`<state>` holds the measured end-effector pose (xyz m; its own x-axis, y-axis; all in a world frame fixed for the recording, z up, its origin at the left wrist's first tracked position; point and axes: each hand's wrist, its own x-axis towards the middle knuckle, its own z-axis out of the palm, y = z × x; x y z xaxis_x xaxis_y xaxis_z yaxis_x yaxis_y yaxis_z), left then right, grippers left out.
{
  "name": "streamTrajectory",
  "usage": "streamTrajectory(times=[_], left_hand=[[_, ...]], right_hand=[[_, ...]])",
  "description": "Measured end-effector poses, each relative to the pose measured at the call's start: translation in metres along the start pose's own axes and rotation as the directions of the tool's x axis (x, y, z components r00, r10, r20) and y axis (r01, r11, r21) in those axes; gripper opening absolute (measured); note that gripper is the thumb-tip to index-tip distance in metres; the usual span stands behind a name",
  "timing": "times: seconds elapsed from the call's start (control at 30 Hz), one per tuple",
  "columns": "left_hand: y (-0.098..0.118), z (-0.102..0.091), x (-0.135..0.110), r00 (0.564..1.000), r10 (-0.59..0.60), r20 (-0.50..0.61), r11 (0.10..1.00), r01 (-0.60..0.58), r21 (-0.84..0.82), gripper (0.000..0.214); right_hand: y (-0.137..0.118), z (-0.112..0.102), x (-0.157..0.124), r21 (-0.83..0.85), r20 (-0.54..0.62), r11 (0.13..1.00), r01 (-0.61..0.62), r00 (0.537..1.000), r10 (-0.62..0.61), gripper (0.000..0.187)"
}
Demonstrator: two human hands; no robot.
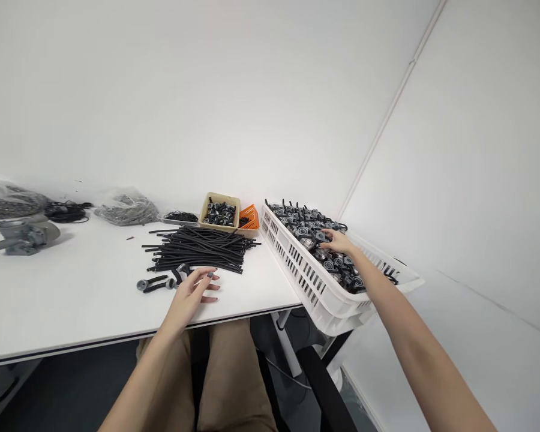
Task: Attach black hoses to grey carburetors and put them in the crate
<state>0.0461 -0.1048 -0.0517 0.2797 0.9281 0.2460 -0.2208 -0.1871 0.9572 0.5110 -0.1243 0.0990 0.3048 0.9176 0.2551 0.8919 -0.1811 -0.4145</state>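
Note:
My left hand [195, 291] rests over the front of the white table with its fingers apart and nothing in them. Just beyond it lie a few grey round fittings with short black tubes [155, 284], partly covered by the hand. My right hand [338, 242] reaches into a white slatted plastic basket [292, 255], which is heaped with many similar grey-and-black fittings [297, 219]. There, thumb and fingers close around one grey fitting with a black tube [320, 236]. A pile of black rubber tubes [202, 247] lies behind my left hand.
A cream bin [201, 216] of small fittings and an orange basket [252, 215] stand by the wall. Farther left are a clear bag of parts [128, 209], a coil of black cord [65, 211] and a grey metal device [22, 237]. The basket overhangs the table's front edge.

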Motion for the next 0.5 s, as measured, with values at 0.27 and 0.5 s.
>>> streamTrajectory(times=[0.27, 0.5], left_hand=[[-0.002, 0.003, -0.001, 1.000, 0.018, 0.001, 0.999, -0.018, 0.050, 0.052], [0.000, 0.004, -0.002, 1.000, 0.028, -0.014, 0.998, -0.027, 0.062, 0.051]], right_hand=[[0.003, 0.013, 0.003, 0.091, -0.063, 0.993, 0.072, 0.996, -0.067, 0.075], [0.011, 0.010, 0.003, -0.005, -0.059, 0.996, 0.084, 0.995, -0.084, 0.071]])
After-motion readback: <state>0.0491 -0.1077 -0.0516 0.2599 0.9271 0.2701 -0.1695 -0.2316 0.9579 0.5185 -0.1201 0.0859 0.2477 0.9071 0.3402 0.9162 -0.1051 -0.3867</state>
